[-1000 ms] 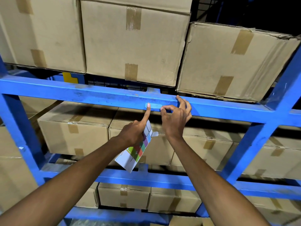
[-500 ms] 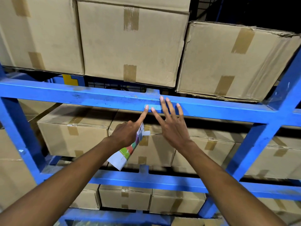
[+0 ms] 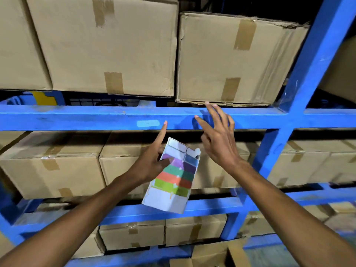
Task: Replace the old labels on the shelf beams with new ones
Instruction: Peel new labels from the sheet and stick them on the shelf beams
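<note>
Holding a white sheet of coloured label stickers between thumb and curled fingers, the left hand points its index finger up at the blue steel shelf beam, just right of a pale blue label stuck on the beam's face. The right hand is spread, empty, its fingertips seemingly at the beam below a taped brown cardboard box.

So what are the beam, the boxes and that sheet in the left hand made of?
Beam: probably steel, painted glossy blue, with scuffs and dull patches. Boxes: brown corrugated cardboard, matte, taped seams, crumpled edges. Sheet: looks like glossy sticker paper, white backing with coloured label rows, curling at one corner.
</note>
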`<state>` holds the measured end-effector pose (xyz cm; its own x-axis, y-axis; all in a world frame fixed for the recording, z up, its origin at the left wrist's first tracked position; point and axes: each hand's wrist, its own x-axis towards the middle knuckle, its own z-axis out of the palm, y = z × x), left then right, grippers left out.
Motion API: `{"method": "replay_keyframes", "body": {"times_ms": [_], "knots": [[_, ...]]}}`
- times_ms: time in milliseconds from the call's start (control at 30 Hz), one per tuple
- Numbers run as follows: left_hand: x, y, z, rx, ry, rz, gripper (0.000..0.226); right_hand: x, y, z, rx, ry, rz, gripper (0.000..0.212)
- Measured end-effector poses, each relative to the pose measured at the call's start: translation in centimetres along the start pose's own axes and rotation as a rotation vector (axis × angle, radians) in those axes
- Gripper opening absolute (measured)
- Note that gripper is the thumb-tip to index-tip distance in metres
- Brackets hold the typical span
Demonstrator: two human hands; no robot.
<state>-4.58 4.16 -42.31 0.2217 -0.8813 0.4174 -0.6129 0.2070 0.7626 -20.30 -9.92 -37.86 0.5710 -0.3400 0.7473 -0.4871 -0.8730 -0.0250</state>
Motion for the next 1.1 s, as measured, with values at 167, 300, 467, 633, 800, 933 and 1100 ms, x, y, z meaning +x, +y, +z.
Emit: {"method": "replay_keyframes", "body": {"times_ms": [167, 300, 467, 633, 800, 933, 1100], "knots": [[4.3, 2.3, 4.6, -0.505, -0.004, -0.053, 0.094, -1.3, 6.1, -3.6, 0.178, 0.089, 0.213, 0.034], [7.1, 4.1, 7.1, -0.638, -0.042, -0.040, 0.091, -2.6, 10.7, -7.0, 0.343, 0.126, 0.381, 0.025], [10.8, 6.6, 9.5, -0.661, -0.120, 0.019, 0.091, -3.5, 15.0, -11.2, 0.622, -0.008, 0.550, 0.020], [14.9, 10.5, 13.2, -0.682, -0.181, 0.092, 0.091, -3.6, 19.4, -14.8, 0.637, -0.041, 0.498, 0.039], [18.2, 14.6, 17.4, -0.716, -0.231, 0.113, 0.094, -2.6, 25.4, -17.9, 0.722, -0.192, 0.352, 0.040], [20.8, 18.7, 21.6, -0.608, -0.126, 0.154, 0.095, -2.3, 32.0, -19.7, 0.740, -0.154, 0.228, 0.042], [24.5, 24.3, 27.0, -0.524, -0.047, 0.126, 0.097, -0.7, 40.0, -22.1, 0.870, -0.167, 0.107, 0.036]]}}
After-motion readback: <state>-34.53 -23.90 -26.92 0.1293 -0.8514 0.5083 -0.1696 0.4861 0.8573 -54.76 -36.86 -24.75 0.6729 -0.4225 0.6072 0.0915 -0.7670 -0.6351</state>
